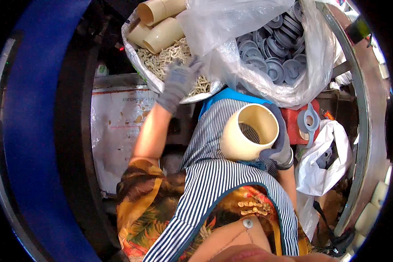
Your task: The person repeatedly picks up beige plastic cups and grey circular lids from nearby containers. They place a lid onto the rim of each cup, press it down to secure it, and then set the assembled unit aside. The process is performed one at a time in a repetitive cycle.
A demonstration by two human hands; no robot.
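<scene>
My right hand (284,146), in a dark grey glove, grips a cream plastic pipe fitting (231,137). The short, wide tube is held above my lap with its round opening facing up. My left hand (177,85), in a lighter grey glove, is stretched over a white sack (148,78) and looks slightly blurred. Its fingers are apart over small beige stick-like pieces (159,61), and I see nothing held in them. Several cream pipe fittings (163,36) like the one in my right hand lie at the far side of that sack.
To the right, a clear plastic bag (312,83) holds several grey round caps (275,70). A red container (292,126) with a grey ring-shaped part (308,120) stands beyond my right hand, beside a white bag (321,174). Metal rails (358,87) bound the right; a wrapped carton (118,144) lies left.
</scene>
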